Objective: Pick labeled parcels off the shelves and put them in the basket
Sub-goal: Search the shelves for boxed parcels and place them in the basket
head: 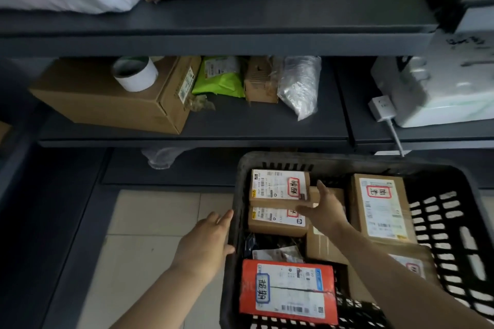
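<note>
Right hand (324, 211) spread open, seemingly touching a parcel (278, 185).

Two bare forearms, left hand (205, 246) and right hand (324, 208) ungloved (no sleeves, rings or watch visible).

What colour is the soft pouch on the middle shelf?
Bright green soft pouch, clearest in the head view.

The left hand (207, 243) rests open against the black basket (454, 222) at its left rim; the right hand (324, 208), fingers spread, lies on stacked labeled boxes (278, 187) near the basket's far left corner, an orange parcel (288, 291) at the near edge
</note>
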### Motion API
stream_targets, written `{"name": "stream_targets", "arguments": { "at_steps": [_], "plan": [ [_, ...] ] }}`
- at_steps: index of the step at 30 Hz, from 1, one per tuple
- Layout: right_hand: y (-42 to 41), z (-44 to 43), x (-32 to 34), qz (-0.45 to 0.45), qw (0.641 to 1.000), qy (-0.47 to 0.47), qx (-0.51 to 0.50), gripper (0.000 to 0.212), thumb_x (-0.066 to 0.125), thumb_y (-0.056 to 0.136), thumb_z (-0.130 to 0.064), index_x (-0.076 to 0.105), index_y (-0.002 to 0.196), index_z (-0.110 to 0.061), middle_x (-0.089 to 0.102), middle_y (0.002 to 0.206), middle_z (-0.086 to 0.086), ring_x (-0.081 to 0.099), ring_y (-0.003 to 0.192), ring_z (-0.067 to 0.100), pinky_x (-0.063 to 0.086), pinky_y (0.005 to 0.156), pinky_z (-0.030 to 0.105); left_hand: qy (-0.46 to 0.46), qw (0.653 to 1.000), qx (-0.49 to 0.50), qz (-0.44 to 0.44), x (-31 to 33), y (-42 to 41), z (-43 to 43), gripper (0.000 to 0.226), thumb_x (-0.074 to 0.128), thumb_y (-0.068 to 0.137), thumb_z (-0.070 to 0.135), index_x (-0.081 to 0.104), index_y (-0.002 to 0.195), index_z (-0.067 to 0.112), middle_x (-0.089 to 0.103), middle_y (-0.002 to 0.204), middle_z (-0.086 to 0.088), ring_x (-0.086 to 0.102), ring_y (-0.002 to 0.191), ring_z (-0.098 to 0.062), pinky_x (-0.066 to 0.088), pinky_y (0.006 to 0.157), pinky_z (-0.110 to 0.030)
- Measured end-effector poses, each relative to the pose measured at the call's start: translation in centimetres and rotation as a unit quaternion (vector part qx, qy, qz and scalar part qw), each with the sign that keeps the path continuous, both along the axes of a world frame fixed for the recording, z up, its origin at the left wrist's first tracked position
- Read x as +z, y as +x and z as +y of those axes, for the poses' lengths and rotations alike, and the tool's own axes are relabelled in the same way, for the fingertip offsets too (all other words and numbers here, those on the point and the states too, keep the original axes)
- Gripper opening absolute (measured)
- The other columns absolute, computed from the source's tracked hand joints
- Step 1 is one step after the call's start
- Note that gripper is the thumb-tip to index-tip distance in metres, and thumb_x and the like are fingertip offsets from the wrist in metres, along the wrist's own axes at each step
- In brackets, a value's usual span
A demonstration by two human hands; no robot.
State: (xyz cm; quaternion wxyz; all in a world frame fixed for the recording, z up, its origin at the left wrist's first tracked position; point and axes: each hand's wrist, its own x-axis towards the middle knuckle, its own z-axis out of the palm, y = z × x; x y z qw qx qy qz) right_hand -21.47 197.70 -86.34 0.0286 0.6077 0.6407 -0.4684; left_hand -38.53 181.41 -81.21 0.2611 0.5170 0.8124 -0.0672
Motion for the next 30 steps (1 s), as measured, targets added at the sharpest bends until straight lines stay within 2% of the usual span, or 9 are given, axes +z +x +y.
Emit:
{"name": "stream_targets", "arguments": {
  "at_steps": [2, 5, 10, 13, 14, 17, 19, 25, 30],
  "plan": [
    [0.7, -0.2, 2.6, -0.021, 0.999, 0.022, 0.042, 0.087, 0.070, 0.083, -0.020, 0.016, 0.150, -0.015, 0.030, 0.151, 0.009, 0.042, 0.131, 0.029, 0.042, 0.104, 0.046, 0.008, 0.999, -0.019, 0.045, 2.0, 0.1, -0.4, 0.066, 0.048, 0.094, 0.043, 0.014, 0.149, 0.027, 0.041, 0.134, 0.005, 0.045, 0.119, -0.013, 0.049, 0.087, -0.028],
    [1.4, -0.4, 7.3, -0.064, 0.984, 0.090, 0.140, 0.075, 0.063, 0.089, -0.025, 0.019, 0.149, -0.018, 0.027, 0.153, 0.005, 0.037, 0.135, 0.025, 0.040, 0.106, 0.037, 0.026, 0.992, -0.036, 0.116, 6.3, -0.1, -1.1, 0.062, 0.044, 0.096, 0.043, 0.020, 0.149, 0.024, 0.044, 0.134, 0.003, 0.047, 0.118, -0.015, 0.048, 0.085, -0.028],
    [0.0, -2.6, 17.3, -0.097, 0.921, 0.187, 0.328, 0.062, 0.052, 0.095, -0.032, 0.024, 0.148, -0.017, 0.027, 0.152, 0.003, 0.031, 0.137, 0.022, 0.033, 0.108, 0.031, 0.056, 0.985, 0.010, 0.165, 15.5, -0.9, -5.3, 0.055, 0.044, 0.096, 0.041, 0.029, 0.146, 0.022, 0.044, 0.134, 0.001, 0.051, 0.115, -0.017, 0.050, 0.083, -0.030],
    [-2.2, -5.1, 23.2, -0.076, 0.870, 0.234, 0.427, 0.060, 0.050, 0.096, -0.029, 0.022, 0.148, -0.018, 0.027, 0.152, 0.002, 0.027, 0.139, 0.021, 0.024, 0.111, 0.027, 0.066, 0.976, 0.047, 0.203, 21.0, -1.2, -9.8, 0.053, 0.076, 0.071, 0.045, 0.065, 0.116, 0.019, 0.062, 0.097, 0.002, 0.063, 0.085, -0.016, 0.053, 0.052, -0.029],
    [-3.4, -6.4, 25.6, -0.054, 0.851, 0.250, 0.458, 0.061, 0.049, 0.096, -0.028, 0.021, 0.149, -0.018, 0.027, 0.152, 0.002, 0.026, 0.139, 0.020, 0.022, 0.112, 0.026, 0.070, 0.971, 0.054, 0.222, 23.3, -1.1, -11.9, 0.052, 0.082, 0.064, 0.046, 0.069, 0.106, 0.018, 0.062, 0.088, 0.002, 0.063, 0.077, -0.016, 0.049, 0.046, -0.027],
    [-7.5, -11.7, 32.6, 0.012, 0.782, 0.307, 0.543, 0.061, 0.049, 0.096, -0.031, 0.022, 0.149, -0.019, 0.028, 0.152, 0.000, 0.026, 0.139, 0.019, 0.023, 0.113, 0.025, 0.036, 0.960, 0.143, 0.236, 29.7, -1.2, -19.2, 0.046, 0.051, 0.092, 0.044, 0.046, 0.131, 0.019, 0.050, 0.118, 0.000, 0.051, 0.107, -0.020, 0.046, 0.073, -0.033],
    [-10.3, -16.2, 37.4, 0.064, 0.735, 0.335, 0.586, 0.060, 0.049, 0.096, -0.032, 0.024, 0.149, -0.019, 0.031, 0.150, -0.001, 0.029, 0.137, 0.018, 0.025, 0.111, 0.024, 0.051, 0.941, 0.192, 0.273, 33.6, -0.9, -24.7, 0.044, 0.039, 0.097, 0.043, 0.040, 0.134, 0.020, 0.045, 0.125, -0.001, 0.044, 0.115, -0.021, 0.043, 0.083, -0.035],
    [-15.7, -33.1, 48.4, 0.161, 0.589, 0.392, 0.688, 0.060, 0.049, 0.095, -0.038, 0.027, 0.148, -0.021, 0.038, 0.144, -0.003, 0.035, 0.133, 0.016, 0.033, 0.107, 0.025, 0.024, 0.864, 0.376, 0.335, 43.5, 3.7, -42.6, 0.038, 0.039, 0.096, 0.041, 0.045, 0.127, 0.019, 0.048, 0.122, -0.004, 0.045, 0.115, -0.024, 0.042, 0.083, -0.036],
    [-15.7, -48.1, 53.0, 0.208, 0.496, 0.390, 0.748, 0.058, 0.049, 0.095, -0.038, 0.027, 0.147, -0.021, 0.036, 0.145, -0.002, 0.036, 0.132, 0.018, 0.033, 0.105, 0.027, 0.031, 0.782, 0.509, 0.358, 47.7, 10.9, -56.8, 0.039, 0.043, 0.095, 0.039, 0.044, 0.129, 0.021, 0.047, 0.126, 0.000, 0.043, 0.118, -0.021, 0.042, 0.091, -0.035]
  ]
}}
